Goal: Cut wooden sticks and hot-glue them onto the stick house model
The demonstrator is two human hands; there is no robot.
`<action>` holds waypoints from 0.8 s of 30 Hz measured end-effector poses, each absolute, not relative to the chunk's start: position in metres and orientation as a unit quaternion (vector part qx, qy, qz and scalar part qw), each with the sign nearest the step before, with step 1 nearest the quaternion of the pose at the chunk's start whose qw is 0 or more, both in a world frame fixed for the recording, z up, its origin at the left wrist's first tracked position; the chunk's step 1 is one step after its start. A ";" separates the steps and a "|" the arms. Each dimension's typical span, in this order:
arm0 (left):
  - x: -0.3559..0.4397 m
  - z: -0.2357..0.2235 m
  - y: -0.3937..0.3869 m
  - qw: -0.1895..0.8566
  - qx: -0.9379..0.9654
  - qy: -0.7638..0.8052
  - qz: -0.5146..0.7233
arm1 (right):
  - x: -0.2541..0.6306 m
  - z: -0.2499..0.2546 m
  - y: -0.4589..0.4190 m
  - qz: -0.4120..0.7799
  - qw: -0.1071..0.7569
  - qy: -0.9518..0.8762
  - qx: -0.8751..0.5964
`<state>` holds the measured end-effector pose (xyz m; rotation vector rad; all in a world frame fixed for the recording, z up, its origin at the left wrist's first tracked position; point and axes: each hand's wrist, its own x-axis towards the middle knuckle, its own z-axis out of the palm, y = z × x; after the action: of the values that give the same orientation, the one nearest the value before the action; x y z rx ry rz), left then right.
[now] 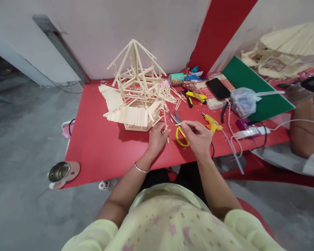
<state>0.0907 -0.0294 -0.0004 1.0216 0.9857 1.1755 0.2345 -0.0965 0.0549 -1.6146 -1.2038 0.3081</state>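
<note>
A pavilion-like model [136, 116] of thin wooden sticks stands on the red table, its upper frame bare and its lower roof partly covered. My left hand [157, 137] is beside its front right corner, thumb and finger closed on a small wooden stick [166, 128]. My right hand [199, 136] is closed in a pinch, with a short pale stick piece [177, 124] at its fingertips. Scissors with yellow handles [181, 137] lie between my hands, blades pointing away and parted, close to my right fingertips. Loose sticks [170, 97] are scattered right of the model.
A yellow glue gun [212, 122], yellow-handled cutters [196, 96], a black phone [218, 88] and a tied plastic bag [243, 101] are on the right. A green board [261, 89] separates another person's arm [305, 129] and model. A metal cup [64, 174] hangs at the left front corner.
</note>
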 end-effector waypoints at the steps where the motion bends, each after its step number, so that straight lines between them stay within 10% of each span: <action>1: 0.086 0.004 -0.035 0.603 0.453 0.415 0.510 | 0.226 0.060 -0.103 0.092 0.496 -0.532 -0.680; 10: 0.019 0.054 -0.060 0.836 0.142 0.268 0.457 | 0.176 0.060 -0.092 0.039 0.185 -0.750 -0.633; 24: 0.020 0.062 -0.014 0.829 0.164 0.319 0.430 | 0.177 0.040 -0.053 -0.282 0.396 -0.772 -0.409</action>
<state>0.0196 -0.0143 0.0622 0.3474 0.6776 0.9124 0.1768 -0.0534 0.0396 -1.0365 -1.9573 -0.7154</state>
